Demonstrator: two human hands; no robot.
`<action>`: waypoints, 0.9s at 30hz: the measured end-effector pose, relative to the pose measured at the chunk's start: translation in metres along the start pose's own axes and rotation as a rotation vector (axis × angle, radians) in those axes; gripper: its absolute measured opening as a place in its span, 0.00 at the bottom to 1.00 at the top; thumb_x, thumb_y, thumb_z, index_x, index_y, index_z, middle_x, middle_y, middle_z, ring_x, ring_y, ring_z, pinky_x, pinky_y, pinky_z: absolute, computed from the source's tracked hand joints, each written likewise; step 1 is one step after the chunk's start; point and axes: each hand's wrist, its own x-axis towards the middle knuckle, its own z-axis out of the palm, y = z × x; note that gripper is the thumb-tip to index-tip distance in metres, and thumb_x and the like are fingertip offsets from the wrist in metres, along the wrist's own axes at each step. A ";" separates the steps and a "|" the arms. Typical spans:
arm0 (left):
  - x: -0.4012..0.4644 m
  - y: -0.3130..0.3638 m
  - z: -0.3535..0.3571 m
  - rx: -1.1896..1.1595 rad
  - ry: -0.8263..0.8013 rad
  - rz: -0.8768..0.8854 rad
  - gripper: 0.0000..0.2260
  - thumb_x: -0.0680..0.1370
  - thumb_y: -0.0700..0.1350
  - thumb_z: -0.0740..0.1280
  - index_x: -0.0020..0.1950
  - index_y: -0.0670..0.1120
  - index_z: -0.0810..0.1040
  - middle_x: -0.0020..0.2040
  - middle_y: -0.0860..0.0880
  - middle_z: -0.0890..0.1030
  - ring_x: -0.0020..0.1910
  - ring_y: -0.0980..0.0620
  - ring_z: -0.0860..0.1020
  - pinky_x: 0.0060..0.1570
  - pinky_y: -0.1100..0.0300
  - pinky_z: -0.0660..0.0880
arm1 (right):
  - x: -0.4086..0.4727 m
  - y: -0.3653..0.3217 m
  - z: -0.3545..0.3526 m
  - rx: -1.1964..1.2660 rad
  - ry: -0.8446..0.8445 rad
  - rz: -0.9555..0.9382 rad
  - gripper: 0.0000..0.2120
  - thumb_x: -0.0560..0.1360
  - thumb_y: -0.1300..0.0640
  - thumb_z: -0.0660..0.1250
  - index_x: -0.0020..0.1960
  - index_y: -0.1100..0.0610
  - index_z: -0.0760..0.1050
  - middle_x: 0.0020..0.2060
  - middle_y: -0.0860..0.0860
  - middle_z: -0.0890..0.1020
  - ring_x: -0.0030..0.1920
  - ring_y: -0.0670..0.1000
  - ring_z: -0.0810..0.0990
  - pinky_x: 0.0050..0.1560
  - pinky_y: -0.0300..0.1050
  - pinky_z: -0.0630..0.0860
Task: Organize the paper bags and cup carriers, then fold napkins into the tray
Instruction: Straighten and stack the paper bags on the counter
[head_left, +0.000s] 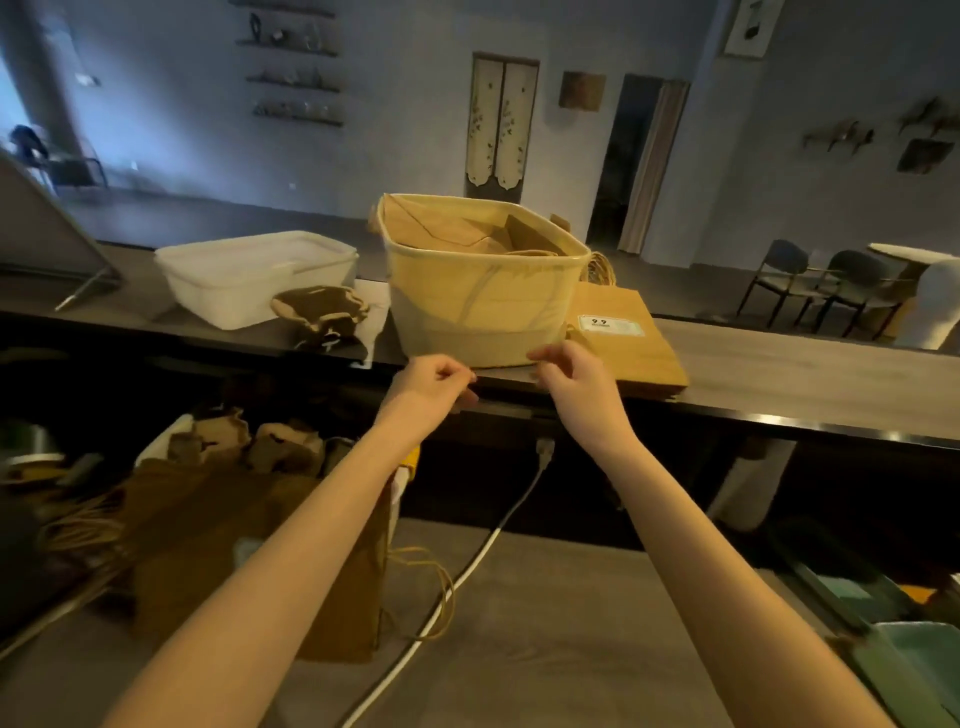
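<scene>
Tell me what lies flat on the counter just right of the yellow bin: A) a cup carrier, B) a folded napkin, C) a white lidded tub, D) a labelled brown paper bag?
D: a brown paper bag with a white label lies flat against the right side of the yellow bin; the white tub stands to the bin's left.

You see a white charging cable (470, 571) trailing across the lower counter (545, 649), dark chairs (826, 291) beyond, wall shelves (296, 78) behind.
</scene>
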 end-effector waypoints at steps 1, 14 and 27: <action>-0.008 -0.010 -0.011 -0.002 0.026 0.001 0.08 0.79 0.47 0.61 0.43 0.52 0.78 0.38 0.54 0.83 0.43 0.54 0.81 0.49 0.54 0.78 | -0.003 -0.005 0.014 0.009 -0.030 -0.018 0.10 0.79 0.59 0.59 0.57 0.55 0.75 0.52 0.49 0.79 0.54 0.48 0.77 0.54 0.40 0.74; -0.098 -0.132 -0.134 -0.093 0.333 -0.279 0.11 0.81 0.45 0.57 0.52 0.44 0.78 0.43 0.46 0.82 0.43 0.48 0.79 0.43 0.56 0.74 | -0.040 -0.052 0.201 -0.361 -0.526 -0.289 0.17 0.78 0.51 0.62 0.65 0.55 0.71 0.60 0.52 0.75 0.58 0.50 0.75 0.58 0.47 0.75; -0.125 -0.177 -0.161 -0.174 0.282 -0.461 0.10 0.81 0.43 0.58 0.53 0.42 0.77 0.41 0.49 0.80 0.39 0.54 0.77 0.37 0.63 0.70 | -0.058 -0.050 0.280 -0.607 -0.485 -0.386 0.18 0.75 0.51 0.67 0.62 0.54 0.69 0.53 0.54 0.80 0.52 0.55 0.79 0.48 0.52 0.79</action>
